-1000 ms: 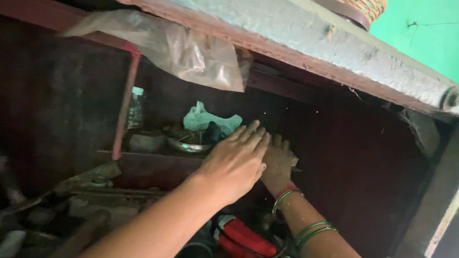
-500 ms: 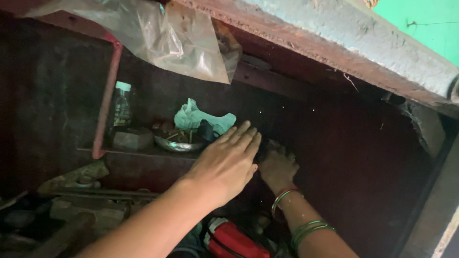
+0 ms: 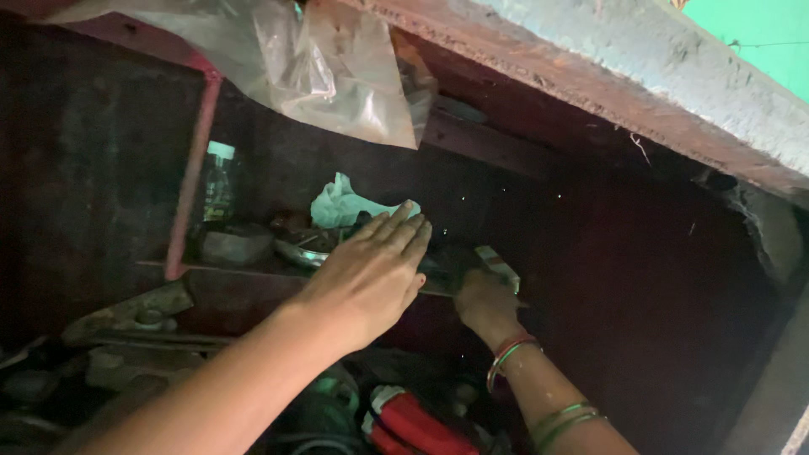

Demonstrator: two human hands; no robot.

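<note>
Head view: on the dark shelf (image 3: 244,271), a flat pale-edged object (image 3: 482,268) is held by the right hand (image 3: 482,305), grip closed from below, long axis toward the left hand (image 3: 364,278), spread flat just beside it, holding nothing.

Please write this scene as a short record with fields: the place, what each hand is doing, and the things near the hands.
Place: dark cupboard with a shelf
Left hand: flat, fingers stretched, over the shelf edge
Right hand: grips the end of a flat object; its kind is unclear
On shelf: metal bowl, pale green bag, clear bottle
Above: clear plastic bag
Below: red object
Wrist: green and red bangles
</note>
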